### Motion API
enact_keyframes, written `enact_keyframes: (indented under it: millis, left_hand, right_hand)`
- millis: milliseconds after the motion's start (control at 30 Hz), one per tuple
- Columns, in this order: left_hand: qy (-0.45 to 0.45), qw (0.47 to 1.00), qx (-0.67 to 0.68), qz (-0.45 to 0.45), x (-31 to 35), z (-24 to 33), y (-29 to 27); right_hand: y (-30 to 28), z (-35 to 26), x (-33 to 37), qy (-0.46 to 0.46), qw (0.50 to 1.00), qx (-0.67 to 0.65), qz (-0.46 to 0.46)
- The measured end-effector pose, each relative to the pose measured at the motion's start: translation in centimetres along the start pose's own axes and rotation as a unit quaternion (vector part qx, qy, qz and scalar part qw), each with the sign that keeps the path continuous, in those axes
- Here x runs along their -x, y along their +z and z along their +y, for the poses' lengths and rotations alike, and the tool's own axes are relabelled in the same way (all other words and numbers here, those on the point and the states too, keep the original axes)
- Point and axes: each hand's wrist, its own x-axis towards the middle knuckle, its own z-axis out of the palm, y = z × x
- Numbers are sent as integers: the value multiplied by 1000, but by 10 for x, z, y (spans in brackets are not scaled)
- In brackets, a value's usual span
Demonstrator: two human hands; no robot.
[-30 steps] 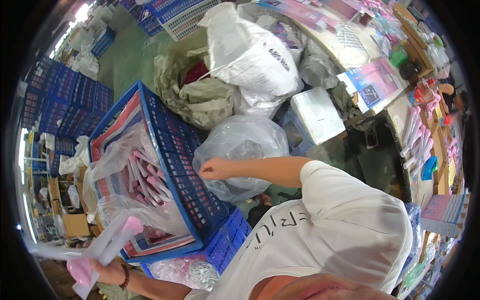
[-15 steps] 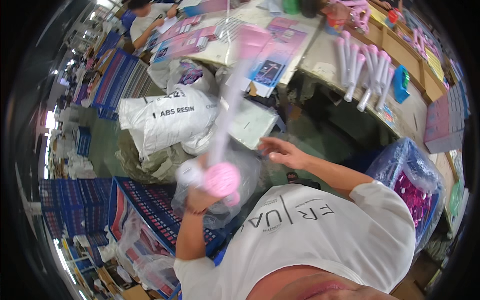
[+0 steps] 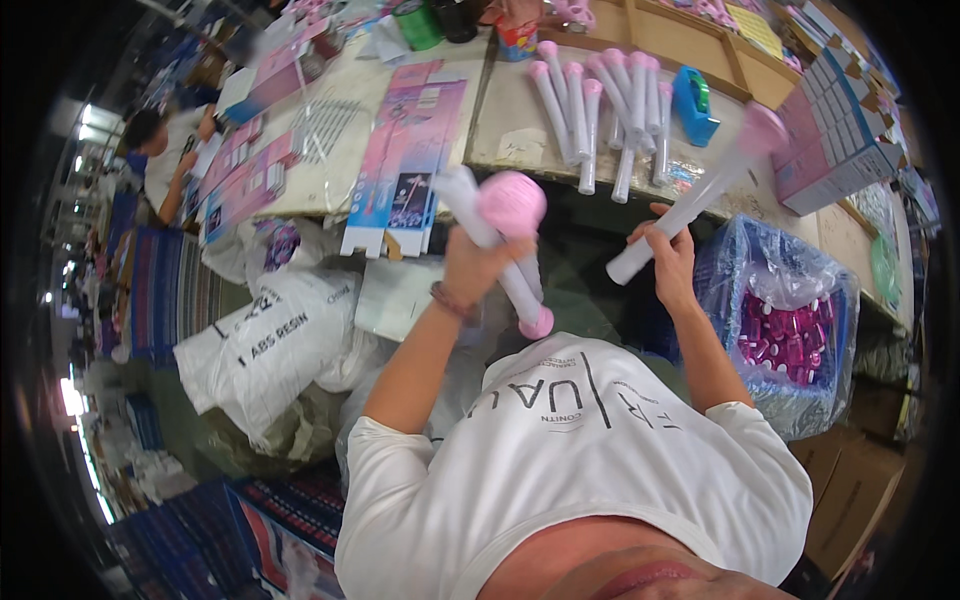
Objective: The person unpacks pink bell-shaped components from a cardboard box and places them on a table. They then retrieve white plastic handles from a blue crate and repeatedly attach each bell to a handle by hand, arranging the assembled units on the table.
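Observation:
My left hand (image 3: 474,268) is closed round a few translucent white tubes with pink ends (image 3: 511,204), which cross each other in the grip. One rounded pink end points up, and a smaller pink end hangs below the hand. To the right, my right hand (image 3: 672,258) grips the lower part of a single white tube with a flared pink head (image 3: 763,128). That tube tilts up to the right, its pink head blurred. Ahead on the table lies a group of similar pink-tipped white tubes (image 3: 612,98), side by side near the edge.
A blue tape dispenser (image 3: 695,108) and a pink-and-blue carton (image 3: 835,135) stand right on the table (image 3: 515,145). Below, a plastic-lined blue crate (image 3: 720,262) holds magenta parts (image 3: 785,338). Flat printed cardboard (image 3: 408,150) and white sacks (image 3: 270,350) are left. Another person (image 3: 165,165) sits far left.
My view has swung right. My right hand, open before, now holds a pink-headed tube. My left hand, still holding tubes, has moved forward towards the table.

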Motion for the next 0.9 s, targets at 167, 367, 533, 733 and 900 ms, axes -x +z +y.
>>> enact_keyframes:
  millis: [167, 367, 533, 733, 900]
  left_hand:
    - [-87, 951, 257, 146, -106, -50, -53]
    - [-224, 920, 260, 192, -229, -133, -111]
    - [-289, 928, 146, 187, -317, -183, -101]
    - [-339, 923, 108, 146, -399, -203, -70]
    - [-300, 940, 39, 156, -435, -204, -57]
  right_hand:
    - [-1, 39, -30, 174, 981, 79, 24]
    - [49, 68, -115, 264, 948, 178, -11]
    - [52, 71, -187, 208, 955, 209, -23]
    - [34, 93, -271, 128, 940, 318, 0]
    - [15, 102, -325, 48, 935, 349, -29]
